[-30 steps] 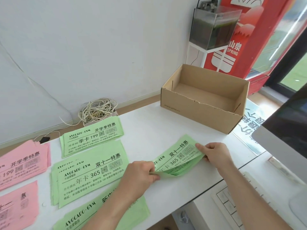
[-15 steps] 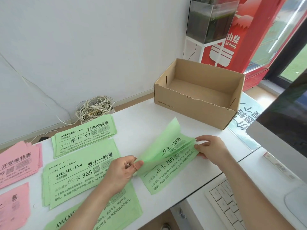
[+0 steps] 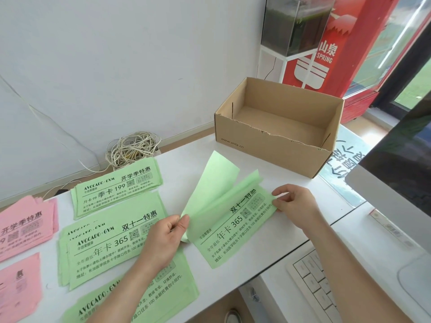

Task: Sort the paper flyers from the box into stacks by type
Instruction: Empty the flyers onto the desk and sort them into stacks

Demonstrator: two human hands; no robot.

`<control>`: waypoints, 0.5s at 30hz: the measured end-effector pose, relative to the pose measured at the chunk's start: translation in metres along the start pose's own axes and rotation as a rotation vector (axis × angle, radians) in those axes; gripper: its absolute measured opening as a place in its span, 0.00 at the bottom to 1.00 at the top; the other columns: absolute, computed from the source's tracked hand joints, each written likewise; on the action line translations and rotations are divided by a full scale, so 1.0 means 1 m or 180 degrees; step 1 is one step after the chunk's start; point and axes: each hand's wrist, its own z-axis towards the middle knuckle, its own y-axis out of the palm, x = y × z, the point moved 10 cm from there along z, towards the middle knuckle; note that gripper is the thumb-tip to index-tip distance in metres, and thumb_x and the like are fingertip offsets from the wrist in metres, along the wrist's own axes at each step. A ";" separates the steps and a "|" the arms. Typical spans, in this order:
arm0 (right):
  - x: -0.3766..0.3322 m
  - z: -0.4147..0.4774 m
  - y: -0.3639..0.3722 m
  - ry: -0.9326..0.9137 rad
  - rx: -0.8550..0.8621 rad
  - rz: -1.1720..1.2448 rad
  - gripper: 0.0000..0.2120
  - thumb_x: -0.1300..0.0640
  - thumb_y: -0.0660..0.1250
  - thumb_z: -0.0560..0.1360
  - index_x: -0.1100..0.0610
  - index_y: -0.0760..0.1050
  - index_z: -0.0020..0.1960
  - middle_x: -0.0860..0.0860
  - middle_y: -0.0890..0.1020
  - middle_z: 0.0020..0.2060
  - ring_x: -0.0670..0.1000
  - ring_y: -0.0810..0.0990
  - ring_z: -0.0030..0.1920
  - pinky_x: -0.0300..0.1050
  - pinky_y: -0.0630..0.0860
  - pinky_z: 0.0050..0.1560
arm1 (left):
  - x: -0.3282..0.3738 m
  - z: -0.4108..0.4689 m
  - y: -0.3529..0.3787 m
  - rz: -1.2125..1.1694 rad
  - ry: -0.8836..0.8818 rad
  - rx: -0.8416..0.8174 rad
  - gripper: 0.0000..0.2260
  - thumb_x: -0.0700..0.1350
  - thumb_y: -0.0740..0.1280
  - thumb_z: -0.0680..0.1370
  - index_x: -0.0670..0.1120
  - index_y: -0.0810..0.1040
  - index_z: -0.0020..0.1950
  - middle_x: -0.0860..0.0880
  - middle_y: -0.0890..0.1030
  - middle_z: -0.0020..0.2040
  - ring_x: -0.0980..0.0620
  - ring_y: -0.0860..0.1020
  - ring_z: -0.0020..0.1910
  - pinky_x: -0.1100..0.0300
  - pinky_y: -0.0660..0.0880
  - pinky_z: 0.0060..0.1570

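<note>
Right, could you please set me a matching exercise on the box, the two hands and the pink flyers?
1. box
2. left hand
3. right hand
4. pink flyers

A. far left of the table
B. holds up a green sheet
C. shows no flyers inside
D. pinches the right end of the bundle

Pairs: 1-C, 2-B, 3-D, 4-A.

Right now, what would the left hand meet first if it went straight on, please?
Probably the green flyer bundle the right hand holds, just past the sheet the left hand pinches.
</note>
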 end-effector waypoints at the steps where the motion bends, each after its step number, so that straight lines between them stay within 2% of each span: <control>1: 0.001 0.001 0.000 -0.0006 0.0014 -0.0046 0.09 0.66 0.70 0.71 0.52 0.78 0.42 0.56 0.83 0.36 0.53 0.81 0.36 0.43 0.73 0.37 | 0.000 0.000 0.000 0.0033 0.0006 0.0024 0.20 0.50 0.62 0.79 0.47 0.59 0.30 0.55 0.58 0.25 0.57 0.58 0.25 0.63 0.55 0.26; 5: 0.003 0.002 0.004 -0.0040 -0.0003 -0.0295 0.08 0.63 0.69 0.72 0.51 0.79 0.45 0.54 0.82 0.37 0.57 0.81 0.41 0.46 0.75 0.42 | -0.002 0.000 0.000 0.0015 -0.0042 0.0035 0.21 0.48 0.63 0.79 0.49 0.59 0.29 0.55 0.59 0.25 0.58 0.58 0.25 0.63 0.55 0.26; 9: -0.002 0.000 0.007 -0.0146 -0.0070 -0.0509 0.08 0.63 0.66 0.73 0.52 0.80 0.48 0.51 0.80 0.35 0.51 0.76 0.36 0.42 0.71 0.35 | -0.002 -0.001 0.002 0.0068 -0.0063 -0.0036 0.21 0.45 0.65 0.78 0.48 0.60 0.28 0.54 0.59 0.25 0.57 0.59 0.25 0.63 0.55 0.27; 12: -0.003 0.001 0.007 -0.0170 -0.0052 -0.0426 0.11 0.65 0.64 0.73 0.49 0.75 0.46 0.50 0.78 0.36 0.54 0.79 0.39 0.41 0.69 0.33 | -0.003 0.000 0.004 0.0109 -0.0088 -0.0096 0.21 0.43 0.66 0.77 0.47 0.61 0.27 0.53 0.59 0.24 0.56 0.59 0.25 0.63 0.56 0.26; 15: -0.002 0.002 0.005 -0.0094 0.0040 -0.0179 0.12 0.66 0.60 0.74 0.52 0.77 0.41 0.53 0.81 0.36 0.56 0.81 0.39 0.39 0.69 0.31 | -0.005 -0.001 0.005 0.0197 -0.0104 -0.0102 0.21 0.44 0.67 0.77 0.47 0.62 0.27 0.53 0.61 0.24 0.57 0.59 0.25 0.63 0.57 0.26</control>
